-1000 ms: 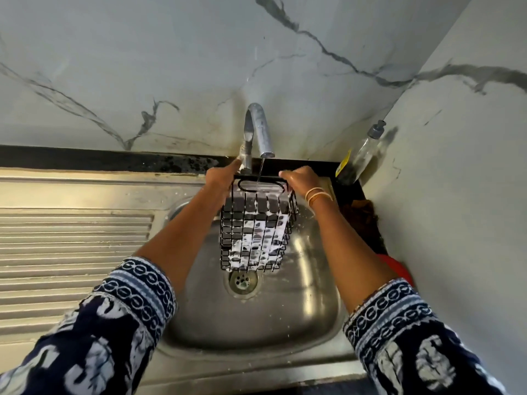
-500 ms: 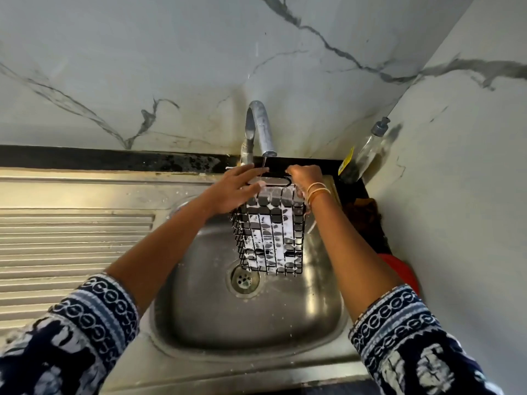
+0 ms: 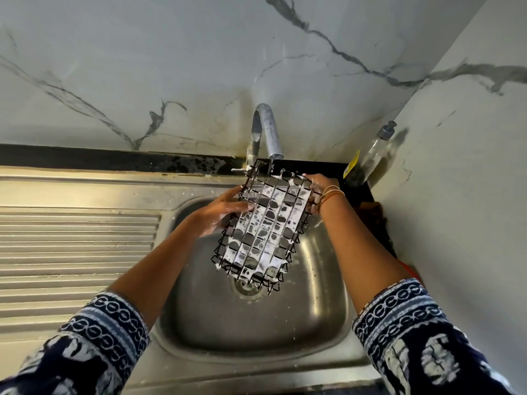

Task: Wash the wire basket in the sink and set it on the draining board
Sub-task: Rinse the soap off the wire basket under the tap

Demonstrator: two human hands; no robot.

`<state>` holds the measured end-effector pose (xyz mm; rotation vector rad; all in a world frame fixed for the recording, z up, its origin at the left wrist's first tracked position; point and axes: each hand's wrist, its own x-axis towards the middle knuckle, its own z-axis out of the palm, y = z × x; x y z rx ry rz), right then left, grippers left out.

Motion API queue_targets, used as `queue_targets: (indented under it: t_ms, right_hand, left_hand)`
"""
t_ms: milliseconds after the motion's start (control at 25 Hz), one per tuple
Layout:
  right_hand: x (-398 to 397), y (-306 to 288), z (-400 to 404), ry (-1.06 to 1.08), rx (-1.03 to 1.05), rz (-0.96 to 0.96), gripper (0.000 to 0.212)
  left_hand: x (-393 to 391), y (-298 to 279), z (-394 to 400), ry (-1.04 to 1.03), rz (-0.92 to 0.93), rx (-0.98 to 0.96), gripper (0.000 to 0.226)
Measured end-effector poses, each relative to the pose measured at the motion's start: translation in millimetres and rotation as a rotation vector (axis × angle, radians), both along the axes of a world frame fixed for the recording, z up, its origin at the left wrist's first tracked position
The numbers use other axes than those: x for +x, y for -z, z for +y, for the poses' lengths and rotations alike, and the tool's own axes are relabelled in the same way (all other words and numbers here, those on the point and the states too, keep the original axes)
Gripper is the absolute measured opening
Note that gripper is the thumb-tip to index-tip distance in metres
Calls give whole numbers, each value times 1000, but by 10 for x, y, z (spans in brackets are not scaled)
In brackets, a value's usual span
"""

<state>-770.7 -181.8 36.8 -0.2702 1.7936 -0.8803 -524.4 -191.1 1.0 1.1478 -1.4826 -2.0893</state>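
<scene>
A marble-patterned wall meets at a corner behind a steel sink [image 3: 199,323], with the ribbed draining board [image 3: 77,252] out at nine o'clock. The wire basket [image 3: 263,226] hangs tilted over the bowl, above the drain, its top end just under the tap [image 3: 268,129] at twelve o'clock, soap film stretched across its mesh. The left hand [image 3: 225,213] lies against its nine o'clock side, fingers pressed together along the wires. The right hand [image 3: 320,189] grips the upper edge at two o'clock, fingers curled round it. A soap bottle [image 3: 370,155] stands in the corner.
</scene>
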Motion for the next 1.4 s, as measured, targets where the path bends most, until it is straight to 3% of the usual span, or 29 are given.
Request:
queue_targets:
  t_ms: [160,200,280,360,480,560,640,720,800,960,1080,1160,1280,1320,1400]
  right_hand:
    - [66,-79,-103,-11,-30,39,34]
    - [104,-116,-132,17,-76,71,30]
    - [212,-130,-197,52,-235,164,24]
    - [378,-120,-173,-57,-381,474,26]
    - [687,2,14,-212,-439,1229,31]
    - [905,86,157,-376,-370,1438,50]
    - [1131,210,401,-608,-398,1428,64]
    - [1182,328,693,-878,-572,1477,67]
    - [985,376,805,-1014,-643,1485,67]
    - [1072,236,617,-663,-428,1412,70]
    - [1260,236,656,-903,-575,1491,69]
    - [946,229,590,-963,-595,1537,66]
    - [778,179,506,-649,-429,1507,67]
    - [886,187,534,-662,-434,1481,68]
    - [1118,286,702,-896,-559,1493,69]
  left_hand:
    - [-73,1,25,-138,-81,-92,64]
    - [-96,3,33,-211,-71,-92,55]
    - [-135,5,59,-315,-58,-15,71]
    - [-173,-6,81,-368,-52,32,71]
    - [-235,-73,104,-432,-21,65,74]
    - [-239,-79,110,-445,-26,95,91]
    - [-165,21,81,-454,-27,139,102]
    - [-51,153,30,-481,-35,175,102]
    - [12,184,53,-508,-57,210,102]
    - [-99,129,127,-458,-70,225,97]
    - [-149,61,144,-407,0,187,66]
    - [-126,27,136,-429,-28,214,73]
    - [-122,50,104,-433,-87,194,86]
    - [-128,73,99,-427,-93,181,85]
    - [-137,118,85,-424,-87,165,81]
